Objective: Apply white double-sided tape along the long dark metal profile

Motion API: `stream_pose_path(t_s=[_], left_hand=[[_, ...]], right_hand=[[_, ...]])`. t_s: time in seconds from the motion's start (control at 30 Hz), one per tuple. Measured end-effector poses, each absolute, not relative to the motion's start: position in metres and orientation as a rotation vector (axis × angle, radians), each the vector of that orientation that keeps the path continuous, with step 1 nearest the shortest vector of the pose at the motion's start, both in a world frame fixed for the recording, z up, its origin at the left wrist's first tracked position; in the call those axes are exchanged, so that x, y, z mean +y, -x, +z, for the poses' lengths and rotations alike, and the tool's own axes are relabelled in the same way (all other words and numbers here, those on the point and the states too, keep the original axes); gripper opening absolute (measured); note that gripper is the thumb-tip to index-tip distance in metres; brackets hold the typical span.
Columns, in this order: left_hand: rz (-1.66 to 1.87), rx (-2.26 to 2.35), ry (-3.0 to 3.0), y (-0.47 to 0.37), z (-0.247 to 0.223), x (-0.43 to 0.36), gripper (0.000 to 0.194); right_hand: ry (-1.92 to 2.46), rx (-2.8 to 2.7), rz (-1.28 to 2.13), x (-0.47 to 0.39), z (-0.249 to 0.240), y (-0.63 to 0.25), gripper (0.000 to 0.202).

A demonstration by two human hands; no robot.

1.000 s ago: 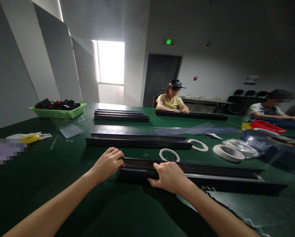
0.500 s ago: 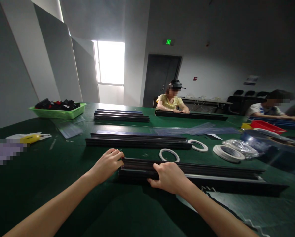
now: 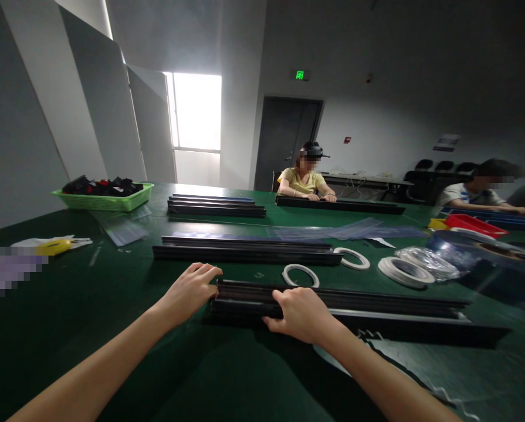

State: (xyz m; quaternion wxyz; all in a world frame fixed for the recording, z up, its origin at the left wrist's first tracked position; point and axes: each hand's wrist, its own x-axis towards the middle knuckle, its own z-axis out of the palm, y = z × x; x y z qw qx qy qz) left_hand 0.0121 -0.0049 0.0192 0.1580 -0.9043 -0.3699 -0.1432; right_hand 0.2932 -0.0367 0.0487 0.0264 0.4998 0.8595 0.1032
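Observation:
A long black channel-shaped strip (image 3: 398, 322) lies across the green table in front of me, its left end nearest my hands. My right hand (image 3: 300, 313) grips it from the near side, thumb below and fingers over the top. At the strip's left end is my left hand (image 3: 194, 290), its fingers bent around the end; whether it pinches anything there is hidden. Just behind the strip lies a roll of white tape (image 3: 301, 268). Beyond it rests another black strip (image 3: 244, 255).
More black strips (image 3: 216, 208) lie farther back, near a green basket (image 3: 108, 202) of dark parts. Yellow-handled pliers (image 3: 55, 247) are at left. White tape rolls (image 3: 405, 272) and a red tray (image 3: 476, 224) stand at right. A co-worker (image 3: 304, 179) sits opposite.
My left hand's fingers lift very slightly at the strip's end. My right hand keeps its hold, and the strip's far right end shifts a little to the left.

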Motion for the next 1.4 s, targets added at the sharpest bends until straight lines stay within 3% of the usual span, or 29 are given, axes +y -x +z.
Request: stream_pose_path(t_s=[0.83,1.4], left_hand=[[-0.373,-0.99,2.584,-0.0149,0.0167,-0.0046,0.012],[-0.339,-0.933,2.541,-0.0164,0.0108,-0.0007,0.017]], right_hand=[[-1.551,2.648,0.259,-0.0397,0.0532,-0.2916,0.051],[-1.566,2.651,0.239,-0.0402,0.0536,-0.2925,0.051]])
